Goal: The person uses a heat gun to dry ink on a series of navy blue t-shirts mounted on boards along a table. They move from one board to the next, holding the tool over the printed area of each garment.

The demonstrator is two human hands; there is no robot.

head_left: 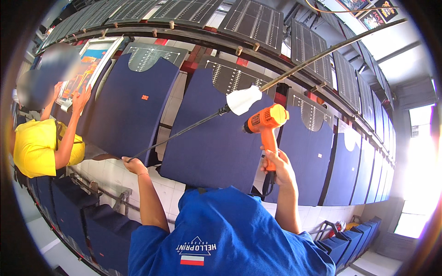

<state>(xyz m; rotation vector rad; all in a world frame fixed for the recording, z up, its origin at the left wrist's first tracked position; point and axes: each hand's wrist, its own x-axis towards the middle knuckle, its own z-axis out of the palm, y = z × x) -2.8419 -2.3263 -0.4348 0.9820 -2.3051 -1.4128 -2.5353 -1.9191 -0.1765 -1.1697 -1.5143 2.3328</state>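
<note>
My right hand [276,164] grips the handle of an orange heat gun [264,120], held upright with its dark nozzle pointing left. My left hand [135,164] is closed on the near end of a thin dark rod [177,133]. The rod rises to the right to a white cone-shaped piece [244,99] just above the gun's nozzle. From there a long tan stick [331,48] runs on to the upper right. Both tools hang in front of a navy shirt [214,145] stretched over a dark board with white grid lines [230,76].
More navy shirts on boards [131,108] curve away left and right along a tiled wall [170,115]. At the left, a person in a yellow shirt [39,147] has both hands on a framed screen [94,57]. Dark gridded panels [255,20] hang overhead. Bright window at right [419,175].
</note>
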